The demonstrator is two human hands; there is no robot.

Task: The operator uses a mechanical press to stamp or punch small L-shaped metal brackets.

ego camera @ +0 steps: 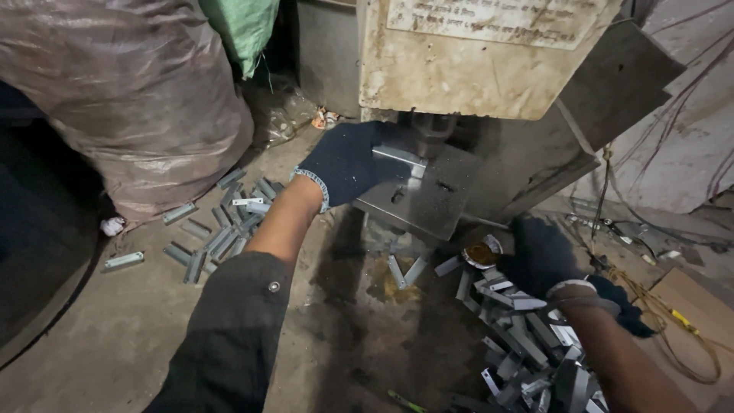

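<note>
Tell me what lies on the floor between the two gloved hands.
In the head view, between the left hand and right hand lie loose metal strips on an oily yellow stain, plus a small round tin.

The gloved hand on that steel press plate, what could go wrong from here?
The left hand in a dark knit glove holds a bright metal strip on the grey steel press plate, right below the ram; fingers could be crushed. The right hand reaches into a pile of cut metal pieces, whose edges might slice through fabric.
</note>
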